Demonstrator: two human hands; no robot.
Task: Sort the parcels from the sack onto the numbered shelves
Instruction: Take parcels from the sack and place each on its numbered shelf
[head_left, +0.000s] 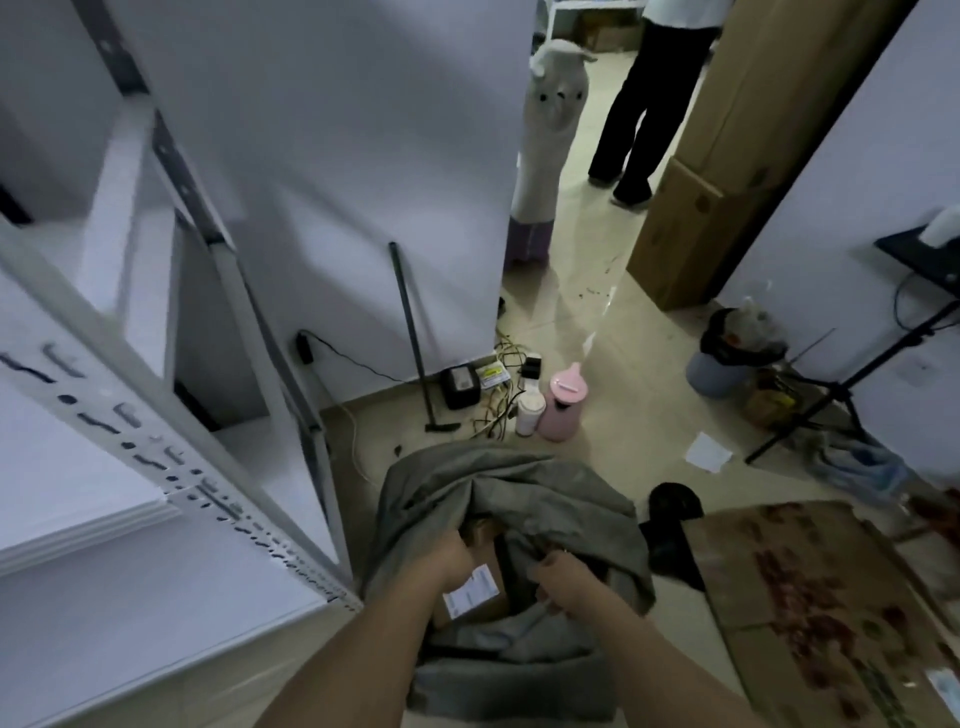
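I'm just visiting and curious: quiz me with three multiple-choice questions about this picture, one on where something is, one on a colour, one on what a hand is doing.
1. Where is the labelled cardboard parcel?
A. on a shelf
B. inside the grey sack
C. on the mat

2. What colour is the lidded jug on the floor?
A. pink
B. green
C. black

3. What is the right hand doing?
A. hanging idle
B. pressing flat on the floor
C. gripping the sack's fabric

Answers:
1 B, the parcel shows in the sack's open mouth, beside the left hand.
2 A, the body and lid are pink.
3 C, the fingers are curled round the grey cloth edge.
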